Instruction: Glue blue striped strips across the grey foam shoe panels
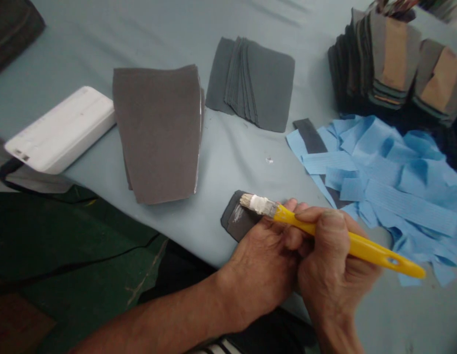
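Observation:
A paintbrush (305, 225) with a yellow handle is gripped in my right hand (333, 260), thumb on top of the handle. White paste coats its bristles, which touch a small dark grey piece (240, 221) with rounded corners near the table's front edge. A pale smear shows on that piece. My left hand (265, 260) lies over the piece's right end and holds it against the table, with its fingers curled and partly hidden by the right hand. The two hands touch each other.
Behind the hands lie a stack of brown-grey panels (160, 137) and a fanned pile of grey pieces (269, 83). Blue strips (398, 182) heap at right, before bundled dark pieces (392, 64). A white box-shaped device (62, 128) sits at the left table edge.

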`<state>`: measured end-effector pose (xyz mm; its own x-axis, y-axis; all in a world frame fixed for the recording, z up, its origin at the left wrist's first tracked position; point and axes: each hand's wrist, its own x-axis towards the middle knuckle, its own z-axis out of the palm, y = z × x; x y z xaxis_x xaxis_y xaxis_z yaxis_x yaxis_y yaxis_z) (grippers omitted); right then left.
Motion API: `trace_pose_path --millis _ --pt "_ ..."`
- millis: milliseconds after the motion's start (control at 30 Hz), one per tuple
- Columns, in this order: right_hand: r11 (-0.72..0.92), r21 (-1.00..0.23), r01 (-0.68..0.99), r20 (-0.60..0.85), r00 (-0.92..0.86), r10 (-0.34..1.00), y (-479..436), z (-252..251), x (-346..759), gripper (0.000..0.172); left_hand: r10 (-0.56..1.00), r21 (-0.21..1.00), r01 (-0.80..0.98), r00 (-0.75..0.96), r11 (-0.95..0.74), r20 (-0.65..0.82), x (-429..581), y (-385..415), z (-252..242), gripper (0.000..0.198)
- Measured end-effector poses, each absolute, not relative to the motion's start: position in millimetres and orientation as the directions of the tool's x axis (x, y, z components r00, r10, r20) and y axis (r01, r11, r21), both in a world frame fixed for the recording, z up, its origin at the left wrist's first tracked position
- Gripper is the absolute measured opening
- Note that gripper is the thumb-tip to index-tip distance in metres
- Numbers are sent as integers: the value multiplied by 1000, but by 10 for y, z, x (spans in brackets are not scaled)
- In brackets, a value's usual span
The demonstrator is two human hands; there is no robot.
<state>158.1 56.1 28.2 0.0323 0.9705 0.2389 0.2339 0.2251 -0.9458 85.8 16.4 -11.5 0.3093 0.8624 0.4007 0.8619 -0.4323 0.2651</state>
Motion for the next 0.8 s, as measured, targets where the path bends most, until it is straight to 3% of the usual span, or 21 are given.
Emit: trace_pose_path --millis 233,367,467,633,800 --pt "165 -936 310 143 -91 986 526 327 1620 41 887 336 857 251 -390 388 851 160 -111 54" --pt "147 -929 340 102 -148 984 495 335 1672 44 889 298 871 273 -391 367 845 126 -99 55" --pt "166 -943 288 123 -161 979 480 329 1689 41 886 270 883 269 -384 379 842 101 -97 54" --pt "198 -917 346 132 -206 970 462 276 1749 42 884 277 879 269 -388 383 849 85 -149 53" --pt "240 -880 409 213 -111 971 481 213 1740 39 894 341 855 263 -390 362 878 127 -181 53"
